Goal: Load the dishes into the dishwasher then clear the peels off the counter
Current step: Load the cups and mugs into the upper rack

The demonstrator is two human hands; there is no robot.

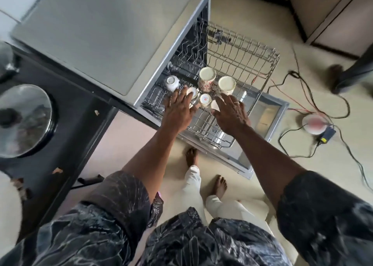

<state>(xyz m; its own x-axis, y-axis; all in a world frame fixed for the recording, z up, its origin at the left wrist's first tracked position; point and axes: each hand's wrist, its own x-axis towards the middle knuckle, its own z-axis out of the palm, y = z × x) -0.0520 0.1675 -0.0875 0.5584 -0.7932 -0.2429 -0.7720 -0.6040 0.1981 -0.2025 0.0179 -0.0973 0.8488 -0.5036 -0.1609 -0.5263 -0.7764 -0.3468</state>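
Loading step: left hand (177, 112) and right hand (230, 114), fingers straight and holding nothing, steady upturned cups (206, 82) toward the rack's (252, 64) left edge; sliding it in probably comes next.

No legible text or numbers, red mark on the base of an upturned cup (205, 99), too blurred to read

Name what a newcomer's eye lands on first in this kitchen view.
The left hand and right hand spread straight fingers over upturned white ceramic cups in the pulled-out grey wire dishwasher rack at centre. At left, a round glass pot lid catches light over the dark counter; at right, black and red cables tangle across the pale floor.
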